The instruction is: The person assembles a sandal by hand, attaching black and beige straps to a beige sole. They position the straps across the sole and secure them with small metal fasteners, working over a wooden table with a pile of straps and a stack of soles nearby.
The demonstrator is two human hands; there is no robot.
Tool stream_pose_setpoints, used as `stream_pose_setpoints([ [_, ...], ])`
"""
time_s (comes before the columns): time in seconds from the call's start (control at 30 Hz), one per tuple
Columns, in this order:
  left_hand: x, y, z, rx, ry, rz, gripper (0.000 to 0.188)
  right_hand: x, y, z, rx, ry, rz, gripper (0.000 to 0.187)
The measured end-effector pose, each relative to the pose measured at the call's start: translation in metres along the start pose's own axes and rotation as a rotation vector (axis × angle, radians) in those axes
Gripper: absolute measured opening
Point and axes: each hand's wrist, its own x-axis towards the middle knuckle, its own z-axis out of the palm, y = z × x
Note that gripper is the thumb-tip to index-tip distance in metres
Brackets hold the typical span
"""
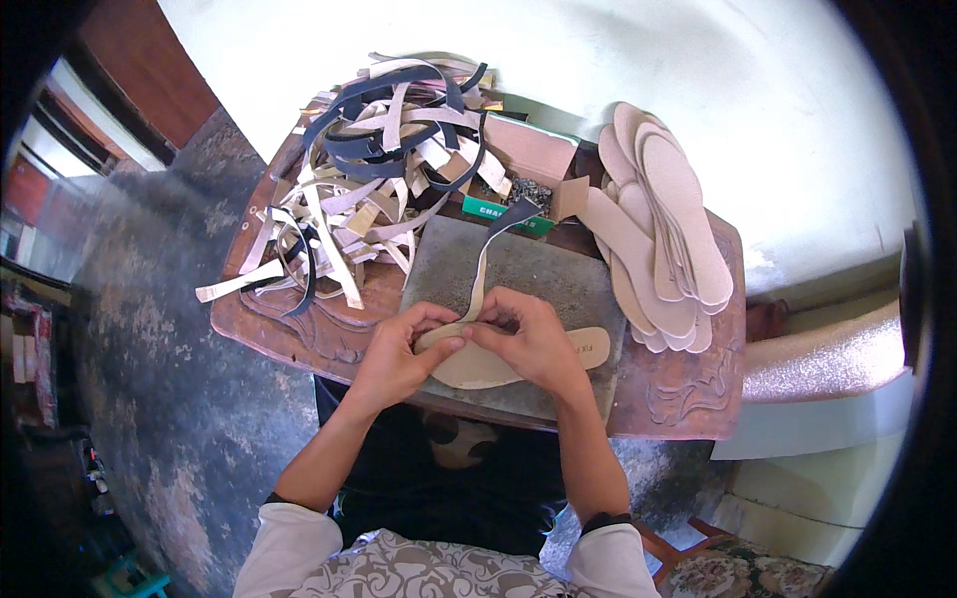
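A beige shoe insole (477,367) lies over a grey square slab (439,261), its toe end to the left and its heel to the right. My left hand (407,344) is closed on the toe part, thumb on top and fingers at the far edge. My right hand (526,337) pinches a narrow dark-and-cream strip (480,274) against that far edge, close to my left thumb. From the pinch the strip's loose end rises and curves away toward a small green box (518,221). What lies beneath my fingertips is hidden.
The carved wooden table (688,394) carries a tangled heap of cream and dark strips (379,149) at the back left. Several stacked insoles (673,219) lie on the right. Small dark bits (528,189) fill the open box. A wall (797,130) stands behind.
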Motion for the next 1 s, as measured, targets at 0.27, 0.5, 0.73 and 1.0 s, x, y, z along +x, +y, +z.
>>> stream_pose_setpoints([
  [0.27, 0.001, 0.001, -0.001, -0.020, -0.015, 0.032, 0.026, 0.005, 0.009, -0.001, 0.090, -0.060, 0.033, 0.022],
  [0.5, 0.001, 0.001, -0.001, -0.036, -0.041, 0.006, 0.026, 0.012, 0.008, -0.003, 0.051, -0.118, 0.016, 0.021],
  [0.73, 0.003, 0.003, -0.002, -0.062, -0.067, -0.015, 0.026, 0.011, 0.004, -0.004, -0.055, 0.082, -0.240, 0.027],
  [1.0, 0.003, 0.003, -0.001, -0.117, 0.031, 0.056, 0.025, -0.019, -0.077, -0.030, 0.269, -0.072, -0.169, 0.035],
])
